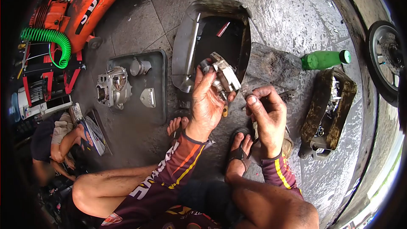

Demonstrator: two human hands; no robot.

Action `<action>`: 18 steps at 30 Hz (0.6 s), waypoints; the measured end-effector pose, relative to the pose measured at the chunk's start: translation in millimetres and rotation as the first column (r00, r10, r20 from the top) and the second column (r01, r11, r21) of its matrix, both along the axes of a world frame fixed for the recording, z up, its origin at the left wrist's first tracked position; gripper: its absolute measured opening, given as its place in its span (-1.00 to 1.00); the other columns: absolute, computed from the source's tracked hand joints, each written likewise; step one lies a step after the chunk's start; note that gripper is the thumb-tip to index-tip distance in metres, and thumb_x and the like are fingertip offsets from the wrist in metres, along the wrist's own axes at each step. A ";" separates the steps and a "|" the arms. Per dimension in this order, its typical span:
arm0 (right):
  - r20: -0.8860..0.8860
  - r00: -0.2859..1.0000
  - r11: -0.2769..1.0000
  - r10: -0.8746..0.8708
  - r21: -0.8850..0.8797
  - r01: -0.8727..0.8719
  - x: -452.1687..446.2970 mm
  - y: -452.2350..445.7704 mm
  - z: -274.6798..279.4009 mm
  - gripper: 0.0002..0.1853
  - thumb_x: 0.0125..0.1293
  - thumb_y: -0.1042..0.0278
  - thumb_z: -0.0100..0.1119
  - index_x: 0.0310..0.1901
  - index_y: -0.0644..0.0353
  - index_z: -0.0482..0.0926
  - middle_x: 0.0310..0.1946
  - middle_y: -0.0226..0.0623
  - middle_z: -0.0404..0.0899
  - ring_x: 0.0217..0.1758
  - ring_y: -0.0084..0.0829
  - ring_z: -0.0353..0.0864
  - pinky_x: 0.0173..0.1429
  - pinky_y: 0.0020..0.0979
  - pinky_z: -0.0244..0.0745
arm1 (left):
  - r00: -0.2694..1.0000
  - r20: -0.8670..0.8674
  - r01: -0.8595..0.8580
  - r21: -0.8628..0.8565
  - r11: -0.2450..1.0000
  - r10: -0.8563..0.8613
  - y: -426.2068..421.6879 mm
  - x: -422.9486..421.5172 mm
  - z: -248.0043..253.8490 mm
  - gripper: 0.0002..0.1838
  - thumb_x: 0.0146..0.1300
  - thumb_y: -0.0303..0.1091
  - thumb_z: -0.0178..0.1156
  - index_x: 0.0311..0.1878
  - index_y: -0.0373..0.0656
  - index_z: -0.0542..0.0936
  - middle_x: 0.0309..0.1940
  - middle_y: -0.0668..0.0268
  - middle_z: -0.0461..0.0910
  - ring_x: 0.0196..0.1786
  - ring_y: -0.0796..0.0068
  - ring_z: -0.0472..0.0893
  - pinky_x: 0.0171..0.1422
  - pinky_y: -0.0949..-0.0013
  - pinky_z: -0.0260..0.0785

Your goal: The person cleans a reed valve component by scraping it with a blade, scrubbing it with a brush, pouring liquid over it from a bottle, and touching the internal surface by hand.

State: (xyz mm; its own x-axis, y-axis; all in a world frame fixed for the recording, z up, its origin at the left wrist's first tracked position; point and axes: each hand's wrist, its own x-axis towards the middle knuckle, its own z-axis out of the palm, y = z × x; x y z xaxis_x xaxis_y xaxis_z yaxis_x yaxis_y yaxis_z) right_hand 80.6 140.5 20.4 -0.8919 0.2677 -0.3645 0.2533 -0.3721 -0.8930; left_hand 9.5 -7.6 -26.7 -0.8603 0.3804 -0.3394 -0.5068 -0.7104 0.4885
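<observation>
My left hand (202,112) is closed around a silver metal engine part (227,75) with a dark round piece at its left side. The part is held up over the near edge of a dark oily pan (214,6). Just to the right, my right hand (270,121) is pinched, thumb against fingertips, close to the part's lower right. Whatever sits between those fingertips is too small to make out. A red-and-silver object (223,29) and a long metal tube (193,44) lie in the pan. Below the part a small yellowish piece (225,111) shows.
At left, a grey tray (160,97) holds an engine casing (114,88), a piston (139,66) and a metal plate (148,97). A dirty cloth (273,65), green bottle (324,60) and parts pan (309,121) are at right. An orange compressor (93,6) and another person (53,144) are farther left.
</observation>
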 end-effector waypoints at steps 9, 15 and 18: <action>-0.275 0.915 0.818 0.296 0.568 -0.094 -16.2 24.4 15.9 -0.88 0.11 0.54 0.39 -0.32 0.26 0.63 -0.37 -0.28 0.62 -0.29 -0.32 0.62 -0.17 -0.34 0.51 | 0.981 -0.179 -0.054 -0.637 0.769 -0.079 5.7 -10.8 20.9 -0.67 0.51 -0.02 0.02 -0.02 -0.10 0.49 -0.40 0.43 0.46 -0.42 0.67 0.47 -0.37 0.56 0.35; -0.241 0.906 0.711 0.348 0.698 -0.087 -37.3 31.8 13.5 -0.89 0.17 0.47 0.36 -0.35 0.28 0.61 -0.39 -0.25 0.61 -0.31 -0.25 0.65 -0.20 -0.34 0.52 | 0.924 -0.189 0.128 -0.668 0.733 -0.333 8.2 -6.8 31.3 -0.71 0.50 -0.07 0.09 -0.14 -0.13 0.50 -0.40 0.53 0.44 -0.32 0.77 0.38 -0.22 0.60 0.28; -0.305 0.906 0.713 0.293 0.701 0.006 -36.8 31.7 16.2 -0.91 0.14 0.53 0.36 -0.35 0.27 0.61 -0.40 -0.25 0.60 -0.34 -0.25 0.63 -0.22 -0.34 0.52 | 0.944 -0.123 0.168 -0.622 0.764 -0.307 8.8 -6.7 31.6 -0.70 0.50 -0.06 0.09 -0.15 -0.12 0.50 -0.39 0.52 0.44 -0.32 0.77 0.39 -0.22 0.60 0.28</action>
